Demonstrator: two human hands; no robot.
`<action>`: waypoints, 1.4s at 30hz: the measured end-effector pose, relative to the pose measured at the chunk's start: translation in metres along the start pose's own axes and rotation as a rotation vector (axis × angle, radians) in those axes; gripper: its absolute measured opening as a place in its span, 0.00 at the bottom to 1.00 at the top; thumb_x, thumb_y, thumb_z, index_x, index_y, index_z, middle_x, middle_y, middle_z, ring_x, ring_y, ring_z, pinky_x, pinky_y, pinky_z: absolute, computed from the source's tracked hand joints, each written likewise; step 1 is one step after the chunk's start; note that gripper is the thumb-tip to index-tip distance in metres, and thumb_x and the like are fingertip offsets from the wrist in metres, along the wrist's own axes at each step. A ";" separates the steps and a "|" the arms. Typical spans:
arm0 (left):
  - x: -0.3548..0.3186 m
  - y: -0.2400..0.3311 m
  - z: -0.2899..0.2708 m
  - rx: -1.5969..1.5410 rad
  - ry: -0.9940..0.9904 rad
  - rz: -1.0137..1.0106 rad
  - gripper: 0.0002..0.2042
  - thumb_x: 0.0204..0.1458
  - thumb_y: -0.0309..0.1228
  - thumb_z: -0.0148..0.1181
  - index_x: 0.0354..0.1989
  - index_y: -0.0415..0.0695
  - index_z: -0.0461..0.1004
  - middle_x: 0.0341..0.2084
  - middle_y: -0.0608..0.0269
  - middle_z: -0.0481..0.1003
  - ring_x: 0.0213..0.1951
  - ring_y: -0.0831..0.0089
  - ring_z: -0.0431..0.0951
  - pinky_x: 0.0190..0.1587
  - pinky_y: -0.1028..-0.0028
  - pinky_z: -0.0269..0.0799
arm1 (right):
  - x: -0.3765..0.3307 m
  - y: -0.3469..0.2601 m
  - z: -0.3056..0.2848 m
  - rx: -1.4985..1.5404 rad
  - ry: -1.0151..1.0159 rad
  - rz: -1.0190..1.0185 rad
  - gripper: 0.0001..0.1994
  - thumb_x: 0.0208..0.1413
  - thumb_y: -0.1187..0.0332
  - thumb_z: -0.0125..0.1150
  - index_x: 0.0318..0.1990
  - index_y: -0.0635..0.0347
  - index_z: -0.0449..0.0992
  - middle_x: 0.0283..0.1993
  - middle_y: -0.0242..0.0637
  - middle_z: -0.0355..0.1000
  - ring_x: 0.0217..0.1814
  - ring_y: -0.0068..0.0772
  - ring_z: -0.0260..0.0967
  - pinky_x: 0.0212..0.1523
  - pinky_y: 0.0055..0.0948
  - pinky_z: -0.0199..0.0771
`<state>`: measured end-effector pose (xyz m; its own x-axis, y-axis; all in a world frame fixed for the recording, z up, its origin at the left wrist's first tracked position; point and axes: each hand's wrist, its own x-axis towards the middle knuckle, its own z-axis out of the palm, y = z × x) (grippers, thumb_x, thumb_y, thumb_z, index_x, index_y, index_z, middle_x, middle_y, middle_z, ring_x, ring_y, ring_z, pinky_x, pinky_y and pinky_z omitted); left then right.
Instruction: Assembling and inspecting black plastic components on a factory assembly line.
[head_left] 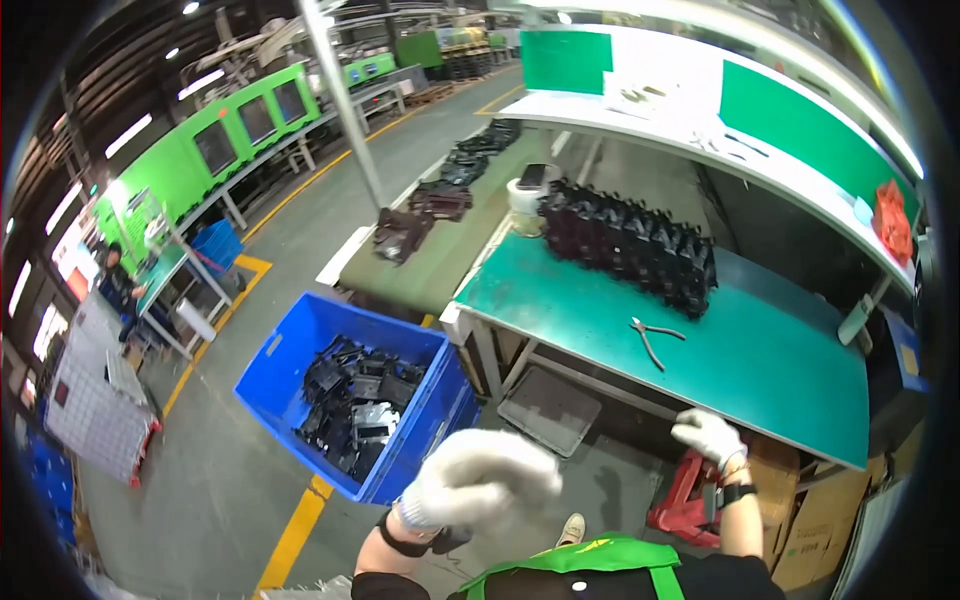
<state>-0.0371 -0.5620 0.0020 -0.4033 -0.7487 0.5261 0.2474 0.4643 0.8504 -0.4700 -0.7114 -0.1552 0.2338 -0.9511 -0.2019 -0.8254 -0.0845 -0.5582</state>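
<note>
Both my hands wear white gloves. My left hand [485,478], blurred by motion, is raised beside the near right corner of a blue crate [412,450]; its fingers are curved and apart from the thumb, with nothing seen in them. Black plastic parts [365,400] lie jumbled inside the crate. At the front edge of the green-topped table [770,370], my right hand [708,437] has loosely bent fingers and shows nothing held. Pliers with dark handles [655,338] lie spread on the tabletop. Behind them stand black ribbed parts [630,245] in tight rows.
A conveyor belt [425,265] bears dark parts in bags or bundles. A white round container [525,205] with a dark phone-like object on top stands by the rows. A red stool [690,500], cardboard boxes [810,530] and a grey tray [550,408] sit low down. Someone sits far left.
</note>
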 end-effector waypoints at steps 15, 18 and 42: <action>0.233 -0.277 -0.197 0.463 0.191 -0.380 0.25 0.59 0.21 0.67 0.66 0.41 0.71 0.59 0.58 0.76 0.59 0.70 0.76 0.63 0.69 0.73 | 0.277 -0.035 -0.156 0.479 0.341 0.382 0.43 0.54 0.30 0.64 0.63 0.59 0.77 0.58 0.47 0.76 0.57 0.46 0.74 0.54 0.45 0.76; 0.303 -0.313 -0.207 0.479 0.147 -0.292 0.27 0.60 0.31 0.68 0.67 0.42 0.70 0.60 0.53 0.76 0.61 0.62 0.76 0.66 0.64 0.71 | 0.308 -0.039 -0.172 0.351 0.331 0.458 0.43 0.52 0.28 0.64 0.59 0.61 0.80 0.57 0.49 0.78 0.56 0.47 0.76 0.54 0.46 0.75; 0.480 -0.369 -0.145 1.560 -0.138 -0.774 0.40 0.49 0.64 0.60 0.59 0.42 0.81 0.78 0.38 0.48 0.79 0.39 0.43 0.75 0.37 0.37 | 0.398 0.038 -0.141 0.481 0.300 0.394 0.39 0.54 0.39 0.70 0.62 0.64 0.78 0.62 0.47 0.78 0.65 0.42 0.74 0.69 0.36 0.66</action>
<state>-0.1940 -1.1618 -0.0591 -0.0947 -0.9947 -0.0398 -0.9948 0.0930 0.0409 -0.4805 -1.1347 -0.1430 -0.2460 -0.9308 -0.2703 -0.4835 0.3595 -0.7981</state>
